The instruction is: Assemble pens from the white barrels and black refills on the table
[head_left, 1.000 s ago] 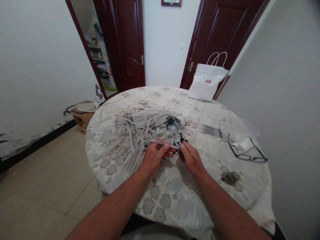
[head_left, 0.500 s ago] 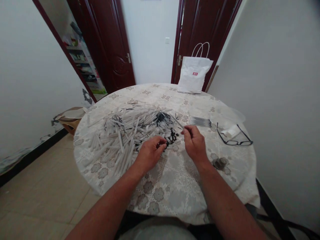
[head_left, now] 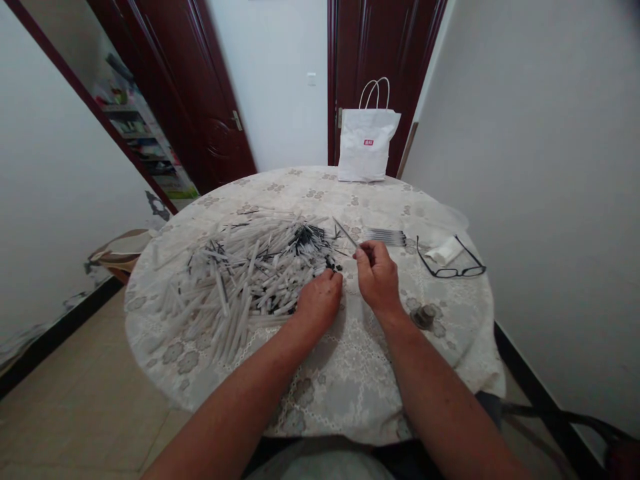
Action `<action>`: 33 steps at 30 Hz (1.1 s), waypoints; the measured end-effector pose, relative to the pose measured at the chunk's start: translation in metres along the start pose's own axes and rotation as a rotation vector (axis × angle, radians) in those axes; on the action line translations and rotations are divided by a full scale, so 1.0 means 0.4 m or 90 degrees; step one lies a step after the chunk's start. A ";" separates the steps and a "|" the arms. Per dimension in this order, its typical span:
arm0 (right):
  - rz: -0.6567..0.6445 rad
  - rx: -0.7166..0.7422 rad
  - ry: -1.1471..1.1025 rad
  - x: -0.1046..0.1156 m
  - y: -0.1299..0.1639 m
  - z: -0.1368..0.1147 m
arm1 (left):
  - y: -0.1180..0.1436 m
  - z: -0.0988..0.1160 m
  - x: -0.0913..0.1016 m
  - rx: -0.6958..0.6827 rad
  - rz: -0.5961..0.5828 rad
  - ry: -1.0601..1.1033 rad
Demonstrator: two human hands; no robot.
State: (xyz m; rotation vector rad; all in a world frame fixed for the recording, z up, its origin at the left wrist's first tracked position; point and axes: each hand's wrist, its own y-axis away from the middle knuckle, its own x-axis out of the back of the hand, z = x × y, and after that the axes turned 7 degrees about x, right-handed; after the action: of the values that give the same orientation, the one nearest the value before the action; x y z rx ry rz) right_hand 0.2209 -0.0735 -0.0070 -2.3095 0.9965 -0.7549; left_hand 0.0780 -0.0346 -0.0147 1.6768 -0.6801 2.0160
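Note:
My right hand (head_left: 379, 275) is closed round the near end of a slim grey pen-like stick (head_left: 346, 233), which points up and to the left. My left hand (head_left: 319, 297) is beside small black pieces (head_left: 337, 267), with fingers bent down and together; whatever they grip is hidden. Left of both hands spreads a large heap of whitish translucent tubes (head_left: 220, 283), like pen barrels. On top of it lies a bunch of thin dark-tipped sticks (head_left: 307, 239). Beyond my right hand, several similar grey sticks lie side by side in a neat row (head_left: 386, 237).
Black-framed glasses (head_left: 447, 272) and a white roll (head_left: 445, 251) lie at the right. A small dark round object (head_left: 423, 316) is beside my right forearm. A white paper bag (head_left: 367, 150) stands at the back of the round table with its patterned cloth (head_left: 350, 373).
My left hand has moved forward to the small black pieces, and its fingers have closed down. The right hand still holds the stick. The whole view has shifted slightly.

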 end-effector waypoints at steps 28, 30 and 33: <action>-0.183 0.071 -0.073 -0.013 0.056 -0.046 | 0.049 -0.229 0.086 0.216 0.261 0.948; -0.203 0.081 -0.064 -0.018 0.064 -0.043 | 0.043 -0.234 0.077 0.233 0.287 1.064; -0.228 0.095 -0.052 -0.025 0.072 -0.037 | 0.038 -0.237 0.071 0.249 0.291 1.207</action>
State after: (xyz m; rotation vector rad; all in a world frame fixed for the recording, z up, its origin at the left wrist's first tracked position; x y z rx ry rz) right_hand 0.1911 -0.0866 -0.0177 -2.3916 0.4768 -0.8334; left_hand -0.0097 0.0124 -0.0025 -0.7915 0.1243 2.8855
